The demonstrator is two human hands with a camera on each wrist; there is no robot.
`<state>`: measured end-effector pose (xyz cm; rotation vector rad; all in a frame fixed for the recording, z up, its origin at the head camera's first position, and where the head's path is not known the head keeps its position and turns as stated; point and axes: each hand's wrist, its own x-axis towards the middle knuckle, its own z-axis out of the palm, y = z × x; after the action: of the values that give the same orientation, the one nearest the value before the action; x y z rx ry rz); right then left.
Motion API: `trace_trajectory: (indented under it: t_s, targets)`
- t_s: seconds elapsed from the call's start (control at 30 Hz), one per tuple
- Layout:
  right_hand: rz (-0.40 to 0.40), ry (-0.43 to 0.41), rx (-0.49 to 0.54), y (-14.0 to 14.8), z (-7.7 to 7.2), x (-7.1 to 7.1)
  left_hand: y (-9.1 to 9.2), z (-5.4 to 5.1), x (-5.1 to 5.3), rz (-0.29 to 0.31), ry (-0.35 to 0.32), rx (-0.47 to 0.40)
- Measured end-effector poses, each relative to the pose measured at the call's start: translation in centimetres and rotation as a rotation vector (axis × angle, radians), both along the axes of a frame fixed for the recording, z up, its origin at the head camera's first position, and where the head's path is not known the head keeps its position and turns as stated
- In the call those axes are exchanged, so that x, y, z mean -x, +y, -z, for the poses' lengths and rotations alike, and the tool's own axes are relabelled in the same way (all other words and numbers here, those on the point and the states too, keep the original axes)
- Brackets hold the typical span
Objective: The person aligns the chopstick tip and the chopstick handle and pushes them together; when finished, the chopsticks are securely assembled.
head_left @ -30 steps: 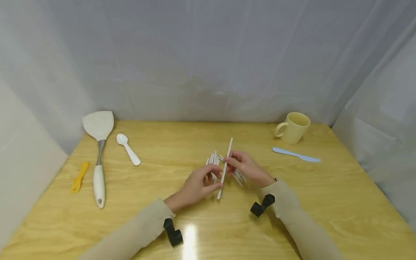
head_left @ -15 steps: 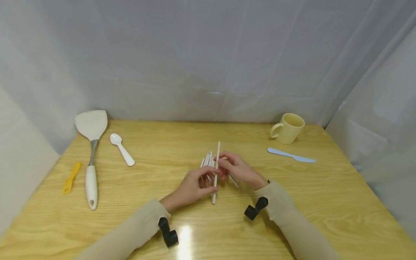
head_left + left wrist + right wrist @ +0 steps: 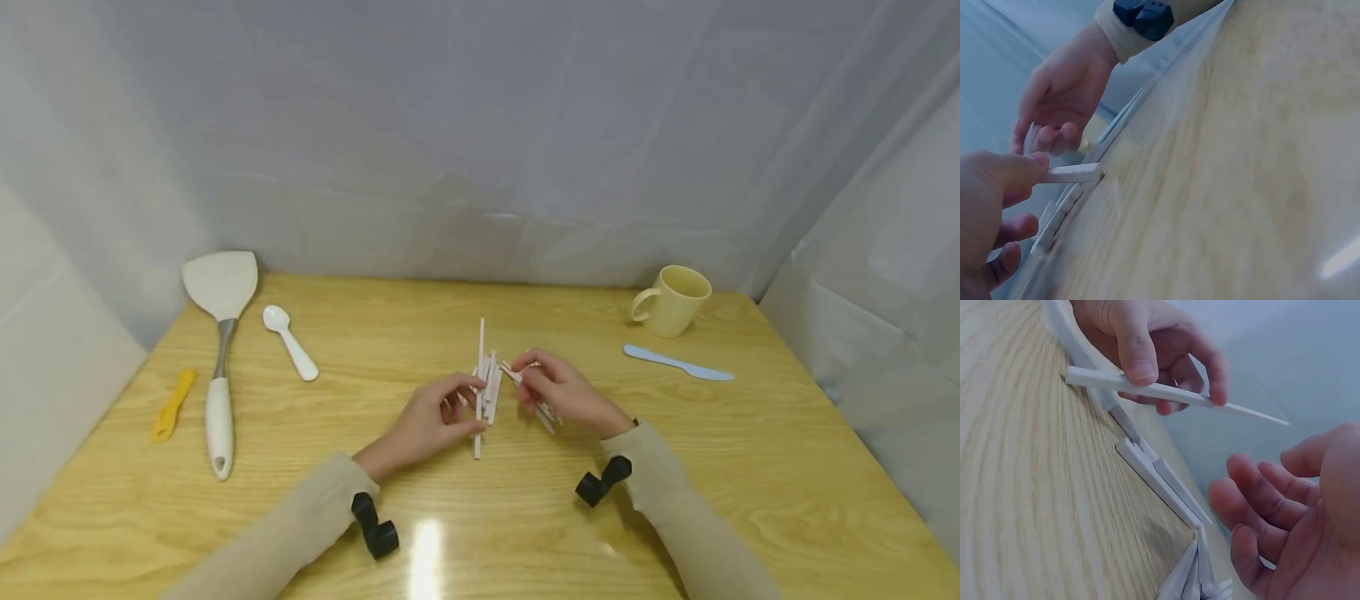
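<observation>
At the far left of the table [image 3: 787, 467] we see a small yellow tool [image 3: 175, 406], and just beside it lies a long white spatula [image 3: 222, 354] with a grey neck, its wide head towards the rear edge. Next to it rests a white spoon [image 3: 290, 344], with its bowl pointing to the back.

Then comes the left hand [image 3: 431, 421], which pinches one white stick [image 3: 478, 408] between the thumb and the fingertips. We see this stick standing lengthwise before the person, passing across the left side of a loose pile of sticks [image 3: 491, 387]; whether it touches them, we cannot tell.

To the right, a second group of sticks [image 3: 546, 419] lies at a slant, partly hidden under the right hand [image 3: 570, 396]. In the right wrist view, we find the fingers of this hand loosely bent, with a gap between them and the thumb.

Farther right, well apart from the hands, we notice a light blue knife [image 3: 678, 364] and, just behind it, a yellow mug [image 3: 677, 304], upright, its handle turned to the left.
</observation>
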<state>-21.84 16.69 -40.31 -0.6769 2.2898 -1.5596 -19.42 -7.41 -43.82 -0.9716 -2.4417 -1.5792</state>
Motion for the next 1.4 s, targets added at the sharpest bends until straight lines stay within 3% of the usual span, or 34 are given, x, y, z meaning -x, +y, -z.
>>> trace_trajectory:
  t_s: [0.17, 0.33, 0.73, 0.83, 1.07, 1.17, 1.4]
  targets:
    - [-0.022, 0.021, -0.050, 0.5, 0.3, 0.2, -2.0, -0.1, 1.2, -0.027, -0.005, 0.032]
    - [-0.054, 0.063, -0.098, 1.0, 0.8, 0.5, -4.4, -0.2, 1.7, -0.055, -0.043, 0.076]
    - [0.017, 0.149, -0.237, 2.5, 0.2, 0.7, -8.6, -0.3, 2.7, -0.072, -0.065, 0.135]
    - [0.017, 0.172, -0.245, 2.6, 0.1, 1.0, -9.5, -0.5, 2.6, -0.080, -0.066, 0.159]
    - [0.030, 0.294, -0.387, 2.8, 0.4, 1.7, -11.6, -1.2, 1.7, -0.138, -0.022, 0.279]
    - [0.033, 0.293, -0.399, 3.0, 0.4, 1.8, -12.1, -1.5, 1.6, -0.150, -0.002, 0.340]
    - [0.001, 0.278, -0.421, 3.4, 0.6, 1.9, -12.5, -2.0, 1.5, -0.206, -0.043, 0.443]
